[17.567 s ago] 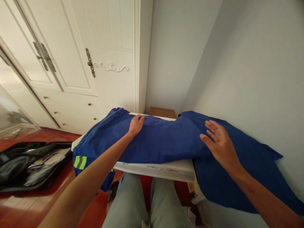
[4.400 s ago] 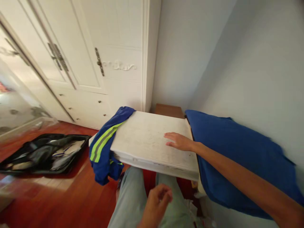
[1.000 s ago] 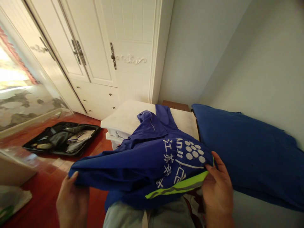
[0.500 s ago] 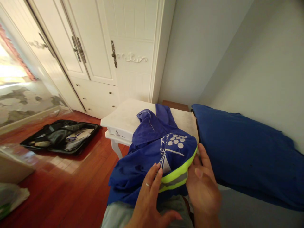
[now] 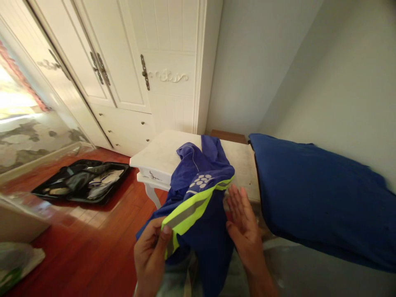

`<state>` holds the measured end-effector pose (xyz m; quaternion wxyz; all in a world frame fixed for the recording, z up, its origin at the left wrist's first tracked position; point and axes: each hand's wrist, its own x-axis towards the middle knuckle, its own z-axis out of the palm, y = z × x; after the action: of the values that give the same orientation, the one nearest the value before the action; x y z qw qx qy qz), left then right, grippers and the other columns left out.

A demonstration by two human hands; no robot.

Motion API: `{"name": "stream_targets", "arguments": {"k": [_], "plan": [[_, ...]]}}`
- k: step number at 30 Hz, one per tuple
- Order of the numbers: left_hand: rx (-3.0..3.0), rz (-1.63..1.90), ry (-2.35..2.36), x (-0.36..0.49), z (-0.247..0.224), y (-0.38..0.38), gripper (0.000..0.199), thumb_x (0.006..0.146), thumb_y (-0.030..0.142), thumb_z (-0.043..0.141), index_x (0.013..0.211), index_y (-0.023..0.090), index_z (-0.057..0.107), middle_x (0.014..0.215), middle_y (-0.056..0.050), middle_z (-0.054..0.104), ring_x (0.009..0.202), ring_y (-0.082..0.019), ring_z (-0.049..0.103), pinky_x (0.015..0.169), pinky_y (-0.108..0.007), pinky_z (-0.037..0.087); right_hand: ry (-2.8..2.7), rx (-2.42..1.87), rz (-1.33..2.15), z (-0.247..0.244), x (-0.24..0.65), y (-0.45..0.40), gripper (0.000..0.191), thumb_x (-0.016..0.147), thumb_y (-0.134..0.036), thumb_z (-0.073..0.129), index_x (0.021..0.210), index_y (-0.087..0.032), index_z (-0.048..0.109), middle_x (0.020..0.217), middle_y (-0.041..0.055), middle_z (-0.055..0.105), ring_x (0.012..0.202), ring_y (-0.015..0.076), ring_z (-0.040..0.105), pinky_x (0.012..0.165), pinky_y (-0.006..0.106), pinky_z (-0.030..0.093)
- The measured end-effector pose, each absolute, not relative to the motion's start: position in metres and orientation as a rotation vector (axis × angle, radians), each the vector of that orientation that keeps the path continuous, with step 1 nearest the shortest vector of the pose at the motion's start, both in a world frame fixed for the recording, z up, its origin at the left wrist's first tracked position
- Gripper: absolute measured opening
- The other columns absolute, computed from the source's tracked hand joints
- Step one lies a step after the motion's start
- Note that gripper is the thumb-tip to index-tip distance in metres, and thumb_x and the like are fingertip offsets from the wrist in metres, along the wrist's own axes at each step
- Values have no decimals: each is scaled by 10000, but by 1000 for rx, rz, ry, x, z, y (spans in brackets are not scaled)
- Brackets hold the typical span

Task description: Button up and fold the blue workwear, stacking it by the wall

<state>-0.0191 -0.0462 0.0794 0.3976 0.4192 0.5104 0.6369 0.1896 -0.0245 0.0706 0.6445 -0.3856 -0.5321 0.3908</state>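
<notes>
A blue garment (image 5: 185, 173) with a white printed design and a yellow-green band (image 5: 188, 212) with a grey stripe lies partly on a white table (image 5: 157, 150) and hangs over its near side. My left hand (image 5: 151, 249) pinches the lower left end of the band between thumb and fingers. To the right of the cloth, my right hand (image 5: 246, 229) is open, palm turned toward the garment, its fingers near the band's far end and holding nothing.
A dark blue pillow (image 5: 315, 198) lies to the right. An open black suitcase (image 5: 83, 181) with clothes sits on the red wooden floor (image 5: 102, 231). Behind stands a white wardrobe (image 5: 173, 37). A cardboard box (image 5: 21, 218) and a plastic bag (image 5: 18, 262) are at the left.
My left hand has moved left and taken hold of the band, folding the cloth leftward over part of the print. My right hand has come off the garment and opened.
</notes>
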Motion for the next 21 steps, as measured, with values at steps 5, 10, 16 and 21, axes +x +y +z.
{"name": "stream_targets", "arguments": {"k": [5,10,16,21], "plan": [[961,1677,1119,-48,119,-30,351,805,520,729,796,177,657,559,8,562,434,-100,458,385,-186,353,-1610,-1169,464,45,200,16,889,826,-71,441,1620,-323,132,1657,1,140,1551,203,116,1278,507,110],[997,1894,1064,-67,171,-17,370,701,539,802,767,205,658,615,-7,614,558,-174,602,501,-273,515,-1896,-1357,163,24,203,71,1048,688,-9,525,1620,-284,133,1663,68,59,1550,319,7,1211,665,94],[1070,1902,1010,-66,224,-16,381,640,557,826,682,233,632,623,-31,613,657,-237,651,541,-339,560,-1939,-1207,188,49,177,120,855,736,-151,608,1548,-167,341,1627,145,214,1535,310,160,1228,584,144],[1110,1980,953,-65,255,-10,274,727,447,782,739,209,648,604,-15,599,676,-215,654,560,-297,545,-1731,-1099,438,100,172,156,366,788,-195,445,1041,-155,705,1101,120,711,1057,244,653,1009,408,491]]}}
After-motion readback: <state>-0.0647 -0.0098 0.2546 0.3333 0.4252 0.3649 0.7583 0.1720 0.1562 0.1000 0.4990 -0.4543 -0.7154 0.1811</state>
